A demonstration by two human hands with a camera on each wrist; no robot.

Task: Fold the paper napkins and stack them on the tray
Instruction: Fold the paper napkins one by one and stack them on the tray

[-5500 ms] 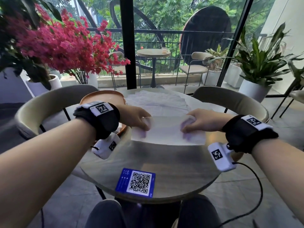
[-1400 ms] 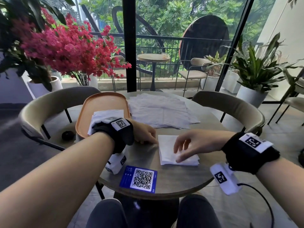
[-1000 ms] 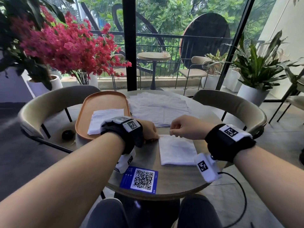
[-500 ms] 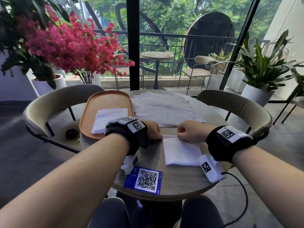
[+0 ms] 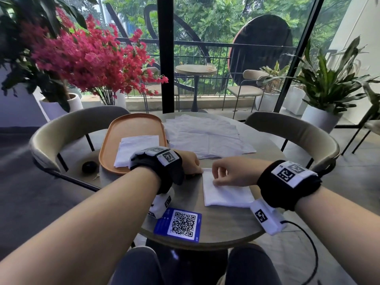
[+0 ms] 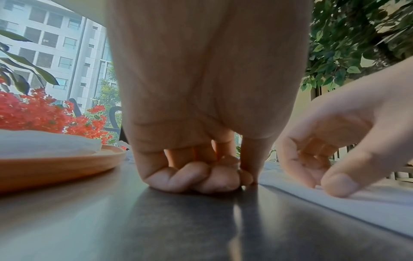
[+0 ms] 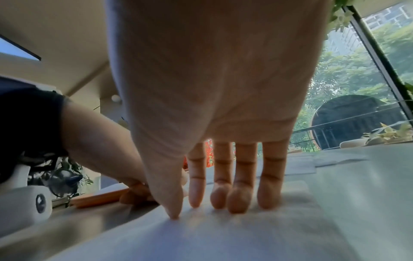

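On the round table a folded napkin lies flat just right of centre, its far left corner touching the left hand. That hand is clenched, knuckles down on the tabletop at the napkin's 10 o'clock corner, gripping nothing that can be seen. The right hand was a fist at the napkin's far edge half a second ago; now it has loosened, and its thumb and fingertips press lightly down on the upper part of the napkin, fingers spread and nearly straight. The napkin itself has not shifted on the table since then. At 10 o'clock from it the orange tray carries one folded napkin on the tray, as before. At 12 o'clock the pile of unfolded napkins stays spread across the far side of the table. A blue QR card lies at the near edge, at about 7 o'clock from the napkin.
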